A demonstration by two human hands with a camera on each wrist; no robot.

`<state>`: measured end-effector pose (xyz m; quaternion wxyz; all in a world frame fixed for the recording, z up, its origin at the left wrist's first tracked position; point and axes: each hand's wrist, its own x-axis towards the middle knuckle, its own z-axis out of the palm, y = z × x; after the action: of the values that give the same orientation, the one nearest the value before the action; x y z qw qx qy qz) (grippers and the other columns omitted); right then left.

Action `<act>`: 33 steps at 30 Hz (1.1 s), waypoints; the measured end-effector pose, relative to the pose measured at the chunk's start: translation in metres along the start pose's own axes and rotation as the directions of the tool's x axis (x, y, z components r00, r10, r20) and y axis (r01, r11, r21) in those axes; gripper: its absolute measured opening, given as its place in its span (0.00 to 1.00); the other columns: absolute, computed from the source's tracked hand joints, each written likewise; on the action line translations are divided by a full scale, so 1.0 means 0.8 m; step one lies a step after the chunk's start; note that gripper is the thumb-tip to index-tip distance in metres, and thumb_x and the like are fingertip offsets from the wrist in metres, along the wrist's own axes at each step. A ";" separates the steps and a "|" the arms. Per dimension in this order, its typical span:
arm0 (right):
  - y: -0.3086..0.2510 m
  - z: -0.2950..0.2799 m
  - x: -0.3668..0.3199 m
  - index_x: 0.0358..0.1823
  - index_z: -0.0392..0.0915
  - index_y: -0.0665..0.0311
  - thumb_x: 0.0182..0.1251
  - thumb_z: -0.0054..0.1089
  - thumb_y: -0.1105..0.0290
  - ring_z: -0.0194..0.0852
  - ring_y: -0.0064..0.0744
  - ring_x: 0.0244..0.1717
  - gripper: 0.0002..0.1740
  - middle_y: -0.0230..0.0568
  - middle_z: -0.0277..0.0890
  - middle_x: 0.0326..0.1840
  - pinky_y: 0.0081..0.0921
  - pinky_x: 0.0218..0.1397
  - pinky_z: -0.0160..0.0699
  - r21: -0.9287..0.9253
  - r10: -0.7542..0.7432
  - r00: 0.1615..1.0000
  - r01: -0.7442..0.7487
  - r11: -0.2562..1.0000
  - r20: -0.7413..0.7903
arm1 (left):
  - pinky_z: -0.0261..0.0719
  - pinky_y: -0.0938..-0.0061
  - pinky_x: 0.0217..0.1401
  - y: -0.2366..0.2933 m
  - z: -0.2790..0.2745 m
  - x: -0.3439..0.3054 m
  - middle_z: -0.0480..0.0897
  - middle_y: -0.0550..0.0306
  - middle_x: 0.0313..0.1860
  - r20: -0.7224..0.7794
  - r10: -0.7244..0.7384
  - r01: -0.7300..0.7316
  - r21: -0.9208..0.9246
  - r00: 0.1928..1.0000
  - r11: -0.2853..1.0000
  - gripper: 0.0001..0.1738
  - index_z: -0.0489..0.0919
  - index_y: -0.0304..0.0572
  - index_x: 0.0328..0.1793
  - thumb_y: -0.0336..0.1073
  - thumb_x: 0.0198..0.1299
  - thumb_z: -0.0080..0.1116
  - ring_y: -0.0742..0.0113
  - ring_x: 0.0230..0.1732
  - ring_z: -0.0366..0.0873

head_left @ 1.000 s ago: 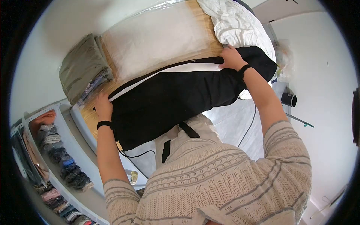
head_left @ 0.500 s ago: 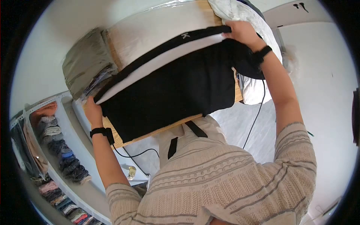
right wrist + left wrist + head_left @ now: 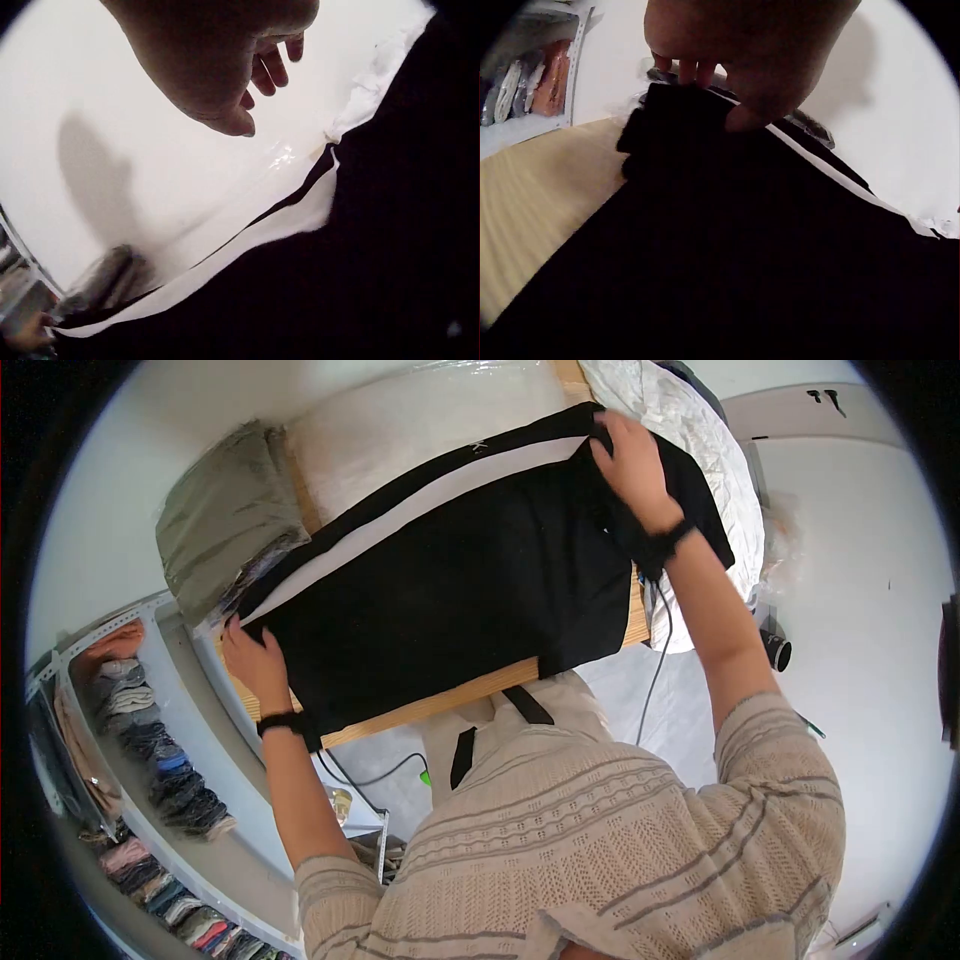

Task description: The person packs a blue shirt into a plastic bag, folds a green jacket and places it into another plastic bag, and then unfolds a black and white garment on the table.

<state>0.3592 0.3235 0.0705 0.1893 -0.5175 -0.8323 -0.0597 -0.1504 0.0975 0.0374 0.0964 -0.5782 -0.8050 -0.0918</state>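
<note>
A black garment (image 3: 440, 580) with a long white stripe (image 3: 400, 520) lies spread across the wooden table, a small pale mark near its far edge. At its left end, my left hand (image 3: 257, 668) rests on the far corner with fingers and thumb apart. The left wrist view shows that hand (image 3: 742, 45) with fingertips and thumb down on the black cloth. My right hand (image 3: 638, 475) is at the far right end of the stripe. In the right wrist view this hand (image 3: 217, 67) is raised off the fabric, fingers loosely bent, holding nothing.
A stack of clear plastic bags (image 3: 400, 420) lies behind the garment. Bagged grey-green clothing (image 3: 225, 520) sits at the back left, white cloth (image 3: 690, 430) at the back right. A shelf (image 3: 190, 710) of folded clothes stands left. A cable (image 3: 655, 670) hangs below the table.
Both hands have drawn the garment's far edge away from the body and laid it flatter over the table and bags. The right hand has let go of the edge; the left hand's grip has loosened.
</note>
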 end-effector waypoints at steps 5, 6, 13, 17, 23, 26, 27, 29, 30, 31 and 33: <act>-0.052 -0.044 -0.188 0.35 0.75 0.64 0.53 0.60 0.71 0.72 0.49 0.41 0.08 0.46 0.75 0.37 0.38 0.45 0.72 0.151 0.249 0.951 -0.278 0.949 0.183 | 0.66 0.60 0.55 -0.053 -0.012 -0.133 0.72 0.38 0.44 0.251 -0.102 0.146 -0.160 0.963 0.976 0.25 0.66 0.29 0.56 0.34 0.54 0.58 0.42 0.49 0.69; -0.052 -0.041 -0.222 0.37 0.75 0.64 0.53 0.61 0.70 0.72 0.48 0.42 0.11 0.46 0.75 0.38 0.38 0.45 0.72 0.091 0.350 0.916 -0.372 0.924 0.196 | 0.68 0.61 0.53 -0.074 0.000 -0.162 0.74 0.39 0.40 0.296 -0.110 0.146 -0.104 0.949 0.984 0.24 0.67 0.28 0.55 0.35 0.56 0.58 0.42 0.46 0.70; -0.051 0.008 -0.329 0.38 0.74 0.70 0.65 0.50 0.51 0.75 0.58 0.39 0.24 0.56 0.77 0.36 0.44 0.41 0.72 -0.040 0.814 0.462 -0.861 0.507 0.352 | 0.71 0.61 0.44 -0.088 0.047 -0.236 0.79 0.33 0.38 0.648 -0.303 0.633 -0.364 0.699 0.683 0.23 0.75 0.23 0.42 0.45 0.61 0.56 0.41 0.37 0.74; -0.062 -0.003 -0.345 0.34 0.76 0.67 0.65 0.48 0.50 0.75 0.58 0.37 0.24 0.60 0.76 0.32 0.46 0.40 0.72 -0.011 0.774 0.485 -0.845 0.535 0.406 | 0.70 0.56 0.46 -0.106 0.043 -0.230 0.78 0.29 0.39 0.402 -0.344 0.482 -0.322 0.849 0.815 0.25 0.75 0.23 0.43 0.47 0.62 0.52 0.33 0.43 0.73; -0.056 -0.029 -0.333 0.34 0.78 0.64 0.58 0.53 0.47 0.78 0.51 0.41 0.24 0.53 0.79 0.31 0.42 0.44 0.74 -0.107 0.682 0.461 -0.780 0.616 0.568 | 0.71 0.55 0.45 -0.120 0.045 -0.223 0.78 0.29 0.38 0.405 -0.405 0.507 -0.184 0.820 0.842 0.23 0.76 0.23 0.40 0.45 0.60 0.54 0.33 0.41 0.74; -0.050 -0.038 -0.278 0.37 0.78 0.68 0.55 0.55 0.44 0.77 0.51 0.42 0.29 0.55 0.79 0.32 0.40 0.46 0.74 0.040 0.858 0.437 -0.896 0.443 0.269 | 0.69 0.56 0.50 -0.109 0.026 -0.212 0.76 0.31 0.46 0.477 -0.389 0.500 -0.130 0.788 0.856 0.21 0.75 0.26 0.46 0.43 0.59 0.55 0.36 0.48 0.72; -0.043 -0.033 -0.263 0.37 0.78 0.68 0.55 0.55 0.44 0.77 0.51 0.42 0.29 0.55 0.79 0.32 0.40 0.46 0.74 0.044 0.860 0.437 -0.896 0.442 0.264 | 0.69 0.56 0.50 -0.098 0.017 -0.207 0.76 0.31 0.46 0.473 -0.385 0.497 -0.135 0.792 0.857 0.21 0.75 0.26 0.46 0.43 0.59 0.55 0.36 0.48 0.72; -0.027 -0.019 -0.236 0.41 0.78 0.70 0.53 0.58 0.43 0.77 0.51 0.43 0.33 0.57 0.79 0.33 0.38 0.47 0.74 0.149 0.830 0.354 -0.935 0.321 0.431 | 0.64 0.57 0.60 -0.057 -0.010 -0.193 0.68 0.33 0.59 0.212 -0.151 0.161 -0.032 0.966 0.986 0.25 0.70 0.31 0.57 0.41 0.59 0.55 0.39 0.60 0.65; -0.021 -0.009 -0.225 0.41 0.78 0.70 0.53 0.58 0.43 0.77 0.51 0.43 0.33 0.57 0.79 0.33 0.38 0.47 0.74 0.150 0.830 0.352 -0.936 0.319 0.432 | 0.64 0.57 0.60 -0.050 -0.006 -0.189 0.68 0.33 0.59 0.212 -0.149 0.159 -0.030 0.966 0.987 0.25 0.70 0.31 0.57 0.41 0.59 0.55 0.39 0.60 0.65; -0.015 0.003 -0.213 0.43 0.77 0.70 0.52 0.59 0.43 0.77 0.52 0.44 0.33 0.58 0.79 0.36 0.37 0.48 0.74 0.182 0.826 0.377 -0.926 0.330 0.419 | 0.60 0.58 0.64 -0.044 0.003 -0.186 0.64 0.35 0.64 0.235 -0.022 0.059 -0.151 0.972 0.987 0.27 0.67 0.34 0.61 0.42 0.59 0.55 0.40 0.63 0.60; -0.024 0.017 -0.200 0.45 0.77 0.70 0.52 0.60 0.44 0.77 0.52 0.44 0.34 0.58 0.78 0.38 0.37 0.49 0.74 0.215 0.818 0.399 -0.916 0.338 0.413 | 0.51 0.51 0.70 -0.045 0.034 -0.189 0.52 0.39 0.72 0.284 0.109 -0.022 -0.293 0.953 0.956 0.33 0.59 0.43 0.70 0.47 0.62 0.51 0.39 0.71 0.50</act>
<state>0.4014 0.1841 -0.0006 0.1970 -0.8320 -0.4314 0.2879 -0.1389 -0.0451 -0.0299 -0.1073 -0.6200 -0.7685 -0.1161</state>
